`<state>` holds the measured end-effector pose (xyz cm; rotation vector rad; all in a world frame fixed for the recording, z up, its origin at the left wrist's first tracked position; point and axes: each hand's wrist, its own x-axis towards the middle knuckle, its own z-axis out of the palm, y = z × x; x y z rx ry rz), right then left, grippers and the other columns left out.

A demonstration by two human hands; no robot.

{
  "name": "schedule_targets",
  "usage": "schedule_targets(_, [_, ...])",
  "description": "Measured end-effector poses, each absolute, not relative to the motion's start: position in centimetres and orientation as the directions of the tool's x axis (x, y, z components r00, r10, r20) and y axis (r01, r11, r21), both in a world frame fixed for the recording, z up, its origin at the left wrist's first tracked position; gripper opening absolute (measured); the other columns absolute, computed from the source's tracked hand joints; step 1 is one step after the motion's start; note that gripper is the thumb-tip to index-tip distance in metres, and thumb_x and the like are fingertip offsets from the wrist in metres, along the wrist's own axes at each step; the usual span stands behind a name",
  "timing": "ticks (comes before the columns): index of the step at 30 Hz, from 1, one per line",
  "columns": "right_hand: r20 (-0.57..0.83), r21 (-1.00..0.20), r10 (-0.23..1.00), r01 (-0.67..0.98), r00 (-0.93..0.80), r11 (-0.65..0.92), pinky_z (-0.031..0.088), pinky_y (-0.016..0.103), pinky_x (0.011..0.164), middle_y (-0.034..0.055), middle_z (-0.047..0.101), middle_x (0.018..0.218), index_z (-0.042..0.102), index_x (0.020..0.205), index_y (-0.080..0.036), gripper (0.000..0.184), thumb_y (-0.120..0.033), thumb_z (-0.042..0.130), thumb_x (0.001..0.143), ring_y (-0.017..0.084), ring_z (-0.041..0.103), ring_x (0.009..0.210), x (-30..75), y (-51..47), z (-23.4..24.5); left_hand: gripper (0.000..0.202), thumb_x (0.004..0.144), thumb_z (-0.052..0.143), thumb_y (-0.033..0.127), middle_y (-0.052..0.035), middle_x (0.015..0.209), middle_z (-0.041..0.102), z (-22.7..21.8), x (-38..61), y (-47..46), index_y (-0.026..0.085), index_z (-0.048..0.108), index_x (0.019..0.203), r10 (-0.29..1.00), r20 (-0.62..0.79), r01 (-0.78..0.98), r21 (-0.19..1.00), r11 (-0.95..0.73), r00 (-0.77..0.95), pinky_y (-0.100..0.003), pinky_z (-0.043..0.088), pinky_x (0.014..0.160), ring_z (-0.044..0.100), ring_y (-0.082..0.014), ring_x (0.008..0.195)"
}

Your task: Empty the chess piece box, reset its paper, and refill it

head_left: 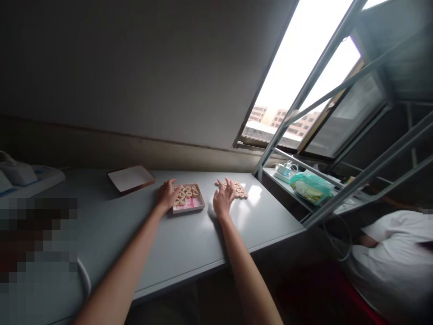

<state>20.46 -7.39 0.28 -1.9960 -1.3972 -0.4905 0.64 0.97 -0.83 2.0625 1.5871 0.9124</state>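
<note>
Round wooden Chinese chess pieces (188, 195) with dark characters lie in rows inside a shallow box (199, 204), whose pink-and-white bottom shows at the front. My left hand (165, 195) rests at the box's left edge, fingers apart and reaching over the leftmost pieces; its fingertips partly cover them. To the right of the box, my right hand (223, 198) is above the table with its fingers spread and nothing visible in them. A loose pile of chess pieces (241, 190) lies just beyond and right of it, partly hidden by the fingers.
The box lid (131, 179) lies on the grey table (182, 253) at the back left. A white power strip (43, 175) is at far left. Metal bed-frame bars (314, 212) rise at the right, beside a shelf with a green plastic bag (311, 187). A person in a white shirt (395, 257) is at lower right.
</note>
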Motion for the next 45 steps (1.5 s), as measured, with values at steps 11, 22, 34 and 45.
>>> schedule_targets(11, [0.602,-0.163,0.688,0.906,0.406,-0.391,0.010,0.060,0.094,0.0107,0.037,0.129,0.060,0.097,-0.023,0.024,-0.025,0.044,0.079,0.029,0.021,0.123,24.5,-8.3,-1.1,0.071,0.062,0.056,0.052,-0.0029,0.130,0.039,0.1,0.4,0.7,0.030,0.035,0.126,0.923,0.136,0.744,0.556,-0.371,0.359,-0.034,0.027,0.099,0.036,-0.0238,0.119])
schedule_targets(22, [0.563,-0.186,0.782,0.963,0.266,-0.193,0.007,0.054,0.095,0.0091,0.060,0.096,0.059,0.080,-0.019,0.017,-0.024,0.042,0.082,0.026,0.044,0.098,23.1,-7.8,-0.9,0.065,0.066,0.052,0.055,-0.0006,0.130,0.039,-0.6,0.5,0.8,0.033,0.037,0.124,0.912,0.169,0.770,0.492,-0.406,0.373,-0.034,0.027,0.099,0.036,-0.0239,0.119])
schedule_targets(34, [0.561,-0.302,0.827,0.919,-0.045,0.255,0.020,0.039,0.092,0.0007,0.063,0.091,0.048,0.109,-0.027,0.027,-0.037,0.047,0.083,0.018,0.051,0.089,17.4,-7.8,1.4,0.066,0.064,0.053,0.058,-0.0027,0.126,0.044,-0.9,0.4,0.6,0.029,0.039,0.122,0.902,0.228,0.754,0.495,-0.432,0.367,-0.036,0.030,0.098,0.039,-0.0237,0.117])
schedule_targets(45, [0.571,-0.118,0.816,0.974,-0.093,0.194,0.020,0.041,0.091,0.0040,0.054,0.095,0.061,0.078,-0.023,0.033,-0.042,0.036,0.088,0.020,0.042,0.093,17.3,-8.1,0.8,0.055,0.071,0.049,0.054,-0.0010,0.123,0.046,-1.3,0.5,1.0,0.030,0.042,0.120,0.891,0.261,0.738,0.499,-0.455,0.373,-0.035,0.029,0.099,0.039,-0.0214,0.117])
